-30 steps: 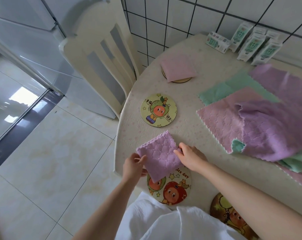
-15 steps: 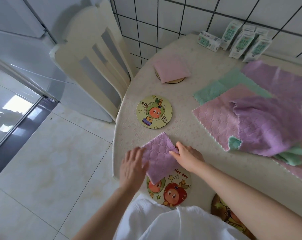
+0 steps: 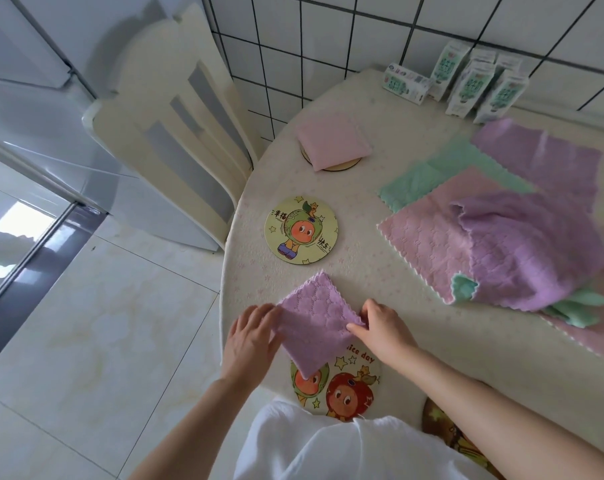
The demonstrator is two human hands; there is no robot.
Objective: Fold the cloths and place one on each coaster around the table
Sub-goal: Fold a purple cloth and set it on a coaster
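Left hand (image 3: 252,336) now flat against purple cloth (image 3: 314,320); right hand (image 3: 383,329) pinches corner.

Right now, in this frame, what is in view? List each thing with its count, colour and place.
coasters: four, along the table edge: far coaster tan-rimmed, middle coaster yellow-green and bare, near coaster cartoon-printed, dark coaster at bottom right
folded purple cloth: one, purple, its lower corner over the near coaster
folded pink cloth: one, pink, on the far coaster
unfolded cloths: several, purple, pink and green, heaped on the table's right
cartons: several, white and green, by the tiled wall
chair: one, cream, left of the table
table: one, cream cover
left hand: touches the purple cloth's left edge
right hand: pinches its right corner
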